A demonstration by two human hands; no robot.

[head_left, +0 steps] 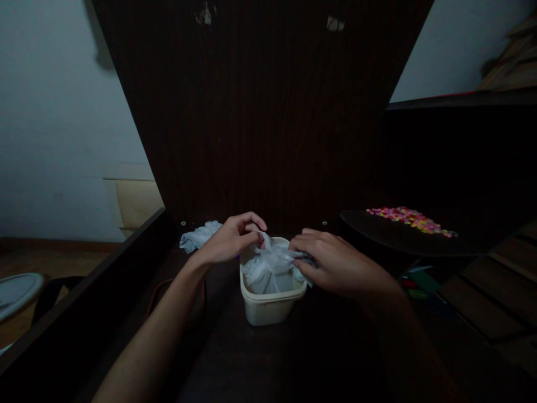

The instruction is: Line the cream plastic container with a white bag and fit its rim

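A cream plastic tub (272,310) stands on the dark wooden surface in front of me. Inside it sits a whitish, thin plastic bag (271,268), gathered and twisted at the top. My left hand (239,238) pinches one end of the bag above the tub's left side. On the other side, my right hand (325,257) grips another end over the tub's right rim, fingers closed. What the bag contains, if anything, cannot be made out.
Another crumpled pale bag or cloth (200,236) lies behind my left wrist. A dark upright panel (260,123) rises behind the tub. Small colourful pieces (411,219) lie on a rounded shelf (377,232) at right. A raised edge (84,291) runs along the left.
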